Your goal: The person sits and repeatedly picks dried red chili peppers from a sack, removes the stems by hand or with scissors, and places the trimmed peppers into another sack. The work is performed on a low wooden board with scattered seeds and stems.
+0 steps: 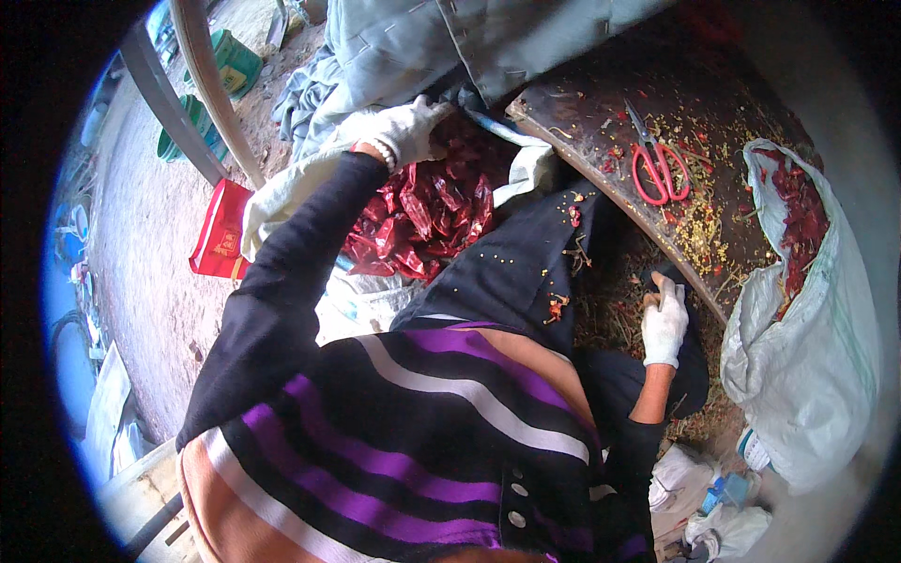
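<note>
My left hand (405,134), in a white knit glove, reaches over the far side of an open sack of dried red chili peppers (422,218); its fingertips lie at the sack's dark rim, and whether they grip anything is hard to tell. In a white glove with stained fingertips, my right hand (664,313) rests near my knee, fingers partly curled and apart, with nothing seen in it. Red-handled scissors (659,172) lie on the dark wooden board (563,144) among yellow seeds and pepper scraps. Stem bits and seeds dot my dark trousers (486,274).
A white woven sack (802,394) with dried red peppers in its mouth stands at the right. Left of the pepper sack is a red bag (219,232). Green buckets (236,63) stand beyond a curved pole (208,84). Grey quilted cloth (394,42) hangs at the top.
</note>
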Action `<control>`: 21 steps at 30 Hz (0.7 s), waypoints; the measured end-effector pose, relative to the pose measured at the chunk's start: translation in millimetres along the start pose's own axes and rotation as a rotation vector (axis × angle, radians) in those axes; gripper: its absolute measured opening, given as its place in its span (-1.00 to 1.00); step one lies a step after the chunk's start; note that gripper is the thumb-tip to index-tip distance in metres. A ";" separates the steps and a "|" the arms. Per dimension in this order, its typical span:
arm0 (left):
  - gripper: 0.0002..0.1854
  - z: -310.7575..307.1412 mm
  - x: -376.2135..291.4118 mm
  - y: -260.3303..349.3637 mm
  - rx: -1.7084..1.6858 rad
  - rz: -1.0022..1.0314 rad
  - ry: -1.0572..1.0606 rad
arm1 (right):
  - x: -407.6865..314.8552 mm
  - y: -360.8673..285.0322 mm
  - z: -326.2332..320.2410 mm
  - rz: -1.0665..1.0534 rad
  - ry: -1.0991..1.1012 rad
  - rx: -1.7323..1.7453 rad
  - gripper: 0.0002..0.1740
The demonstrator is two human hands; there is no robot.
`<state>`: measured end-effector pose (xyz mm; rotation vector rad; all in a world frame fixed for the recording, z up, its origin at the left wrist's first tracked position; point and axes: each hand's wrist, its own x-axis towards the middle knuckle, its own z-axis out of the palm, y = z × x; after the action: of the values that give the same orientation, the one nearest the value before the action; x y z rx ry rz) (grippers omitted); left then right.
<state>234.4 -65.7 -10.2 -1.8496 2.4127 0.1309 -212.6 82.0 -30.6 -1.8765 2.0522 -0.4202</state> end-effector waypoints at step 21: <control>-0.45 112.5 -83.4 76.4 0.048 0.604 0.207 | 111.8 -159.5 159.8 -0.642 -0.390 -0.310 -0.71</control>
<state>185.0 48.4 -110.2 -1.1043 3.0083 -0.0798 -9.3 -43.1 -111.3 -2.5458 1.2906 0.1354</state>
